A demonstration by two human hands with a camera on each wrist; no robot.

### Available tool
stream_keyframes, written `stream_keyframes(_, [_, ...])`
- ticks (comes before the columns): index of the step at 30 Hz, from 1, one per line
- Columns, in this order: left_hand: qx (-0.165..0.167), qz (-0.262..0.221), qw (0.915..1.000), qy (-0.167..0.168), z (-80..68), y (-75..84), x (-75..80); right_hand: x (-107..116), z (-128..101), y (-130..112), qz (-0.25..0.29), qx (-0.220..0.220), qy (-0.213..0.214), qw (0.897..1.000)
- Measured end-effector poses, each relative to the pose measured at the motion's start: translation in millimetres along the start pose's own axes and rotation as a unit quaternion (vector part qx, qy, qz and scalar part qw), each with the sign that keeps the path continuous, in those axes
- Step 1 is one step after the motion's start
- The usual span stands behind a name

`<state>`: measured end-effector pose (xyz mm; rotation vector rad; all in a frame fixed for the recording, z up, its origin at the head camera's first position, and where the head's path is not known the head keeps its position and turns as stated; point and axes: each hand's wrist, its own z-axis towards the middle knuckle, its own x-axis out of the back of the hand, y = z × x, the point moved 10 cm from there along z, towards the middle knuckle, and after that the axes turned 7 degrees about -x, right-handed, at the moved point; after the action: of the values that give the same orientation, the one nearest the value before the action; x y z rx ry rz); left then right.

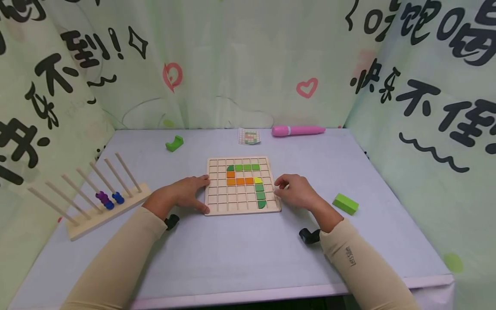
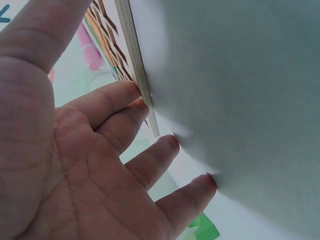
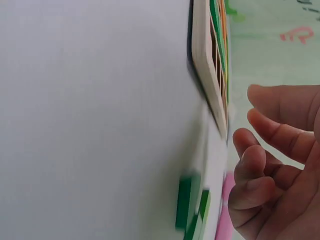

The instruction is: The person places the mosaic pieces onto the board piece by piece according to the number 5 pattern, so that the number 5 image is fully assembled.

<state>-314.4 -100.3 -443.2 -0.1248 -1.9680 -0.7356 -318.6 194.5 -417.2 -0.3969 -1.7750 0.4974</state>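
A wooden grid board lies mid-table, bearing a winding row of green pieces, orange pieces, a yellow piece and more green ones running down the right side. Along the board's left edge is my left hand, thumb spread from extended fingers; in the left wrist view two fingertips touch the board's side. My right hand hovers just off the right edge, its fingers loosely bent. Nothing shows between thumb and fingers in the right wrist view, where the hand is beside the board's corner.
At left stands a wooden peg rack with purple and blue beads. A green block lies right of my right wrist, a notched green block at the back left. Behind the board are a small pattern card and a pink pen-shaped object.
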Motion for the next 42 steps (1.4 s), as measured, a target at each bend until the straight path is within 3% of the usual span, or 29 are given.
stream_keyframes(10, [0.0,0.007,1.0,-0.004,-0.7,-2.8,0.3,38.7,5.9,48.7,-0.081,-0.069,0.024,0.994])
stream_keyframes(21, [0.008,-0.004,1.0,-0.003,0.9,-5.5,-4.4,33.1,13.1,68.4,-0.121,-0.124,-0.013,0.985])
stream_keyframes(35, [0.008,0.001,1.0,0.0,0.1,-3.0,0.3,38.8,13.9,68.4,-0.087,-0.109,0.011,0.99])
stream_keyframes(42, [0.008,0.002,1.0,0.002,1.4,-4.5,-1.6,32.7,12.3,64.1,0.006,-0.095,-0.007,0.995])
